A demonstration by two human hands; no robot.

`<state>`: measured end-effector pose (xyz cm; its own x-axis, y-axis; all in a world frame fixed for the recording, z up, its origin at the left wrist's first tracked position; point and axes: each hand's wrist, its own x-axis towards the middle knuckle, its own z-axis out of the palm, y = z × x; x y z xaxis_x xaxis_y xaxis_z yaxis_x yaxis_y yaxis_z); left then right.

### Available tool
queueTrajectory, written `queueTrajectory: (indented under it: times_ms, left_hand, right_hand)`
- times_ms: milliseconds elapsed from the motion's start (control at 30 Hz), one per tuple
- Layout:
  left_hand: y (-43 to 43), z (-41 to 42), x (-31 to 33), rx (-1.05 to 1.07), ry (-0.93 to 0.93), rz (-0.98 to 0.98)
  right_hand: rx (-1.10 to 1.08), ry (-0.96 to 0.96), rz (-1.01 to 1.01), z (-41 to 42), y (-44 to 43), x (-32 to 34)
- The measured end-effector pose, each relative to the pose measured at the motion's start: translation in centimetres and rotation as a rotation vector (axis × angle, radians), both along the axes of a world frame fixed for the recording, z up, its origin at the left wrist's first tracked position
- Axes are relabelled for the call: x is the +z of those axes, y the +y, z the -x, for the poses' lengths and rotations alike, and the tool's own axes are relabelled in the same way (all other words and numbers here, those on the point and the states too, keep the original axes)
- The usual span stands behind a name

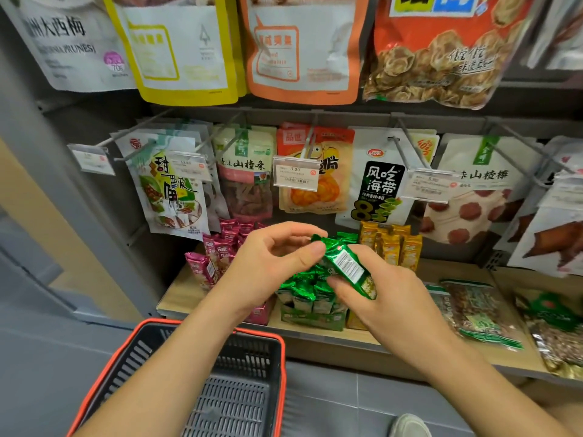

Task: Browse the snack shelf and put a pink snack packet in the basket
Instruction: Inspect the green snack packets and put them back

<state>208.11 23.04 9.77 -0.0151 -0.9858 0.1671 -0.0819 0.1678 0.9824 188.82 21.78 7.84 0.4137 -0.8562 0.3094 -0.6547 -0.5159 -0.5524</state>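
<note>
Left hand (268, 264) and right hand (389, 299) pinching green packet (347, 268), pink packets (217, 249) beside left hand

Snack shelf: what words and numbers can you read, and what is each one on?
"风吃海带": seaweed packet
"山楂条": hawthorn strips packet
"山楂棒": hawthorn packet, far right
"甜酸角": tamarind packet
"大西梅", "PRUNES": prune packet, top left
"3.90": middle price tag
"5.90", faint: right price tag
Green snack packet, barcode label: too small.
Left price tags: blurred.
</note>
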Motion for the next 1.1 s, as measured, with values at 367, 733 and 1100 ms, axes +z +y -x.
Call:
queueTrajectory:
  times_ms: [367, 733, 1100]
  left_hand:
    - [-0.6, 0.8, -1.0, 0.243, 0.063, 0.073]
    - [-1.8, -1.9, -2.4, 0.514, 0.017, -0.069]
    - [-0.6, 0.2, -3.8, 0.225, -0.955, 0.524]
  right_hand:
    - [0.014, 0.158, 0.040, 0.0, 0.0, 0.1]
    - [0.097, 0.087, -0.272, 3.8, -2.0, 1.3]
    - [-0.041, 0.059, -0.222, 3.8, -2.2, 1.5]
